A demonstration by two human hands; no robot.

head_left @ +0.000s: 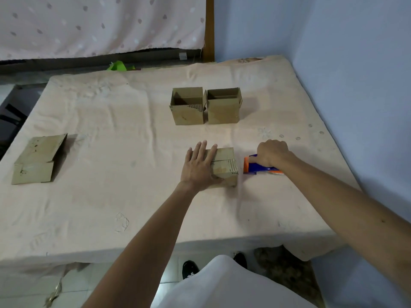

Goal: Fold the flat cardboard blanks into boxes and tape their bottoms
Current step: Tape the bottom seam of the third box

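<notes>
A small cardboard box (226, 168) lies with its closed bottom flaps facing up, near the middle of the cloth-covered table (133, 207). My left hand (199, 166) presses flat on its left half, fingers spread. Just right of the box, my right hand (272, 153) grips a blue and orange tape dispenser (259, 167) resting on the cloth. Two finished boxes, the left one (188, 107) and the right one (223, 106), stand open-topped side by side farther back. A flat cardboard blank (37, 160) lies at the left edge.
A pale blue wall (355, 74) borders the table on the right. A dotted pink cloth (100, 25) hangs behind it, with a green scrap (117, 66) at the far edge. Below the near edge are tiled floor and my shoes (190, 268).
</notes>
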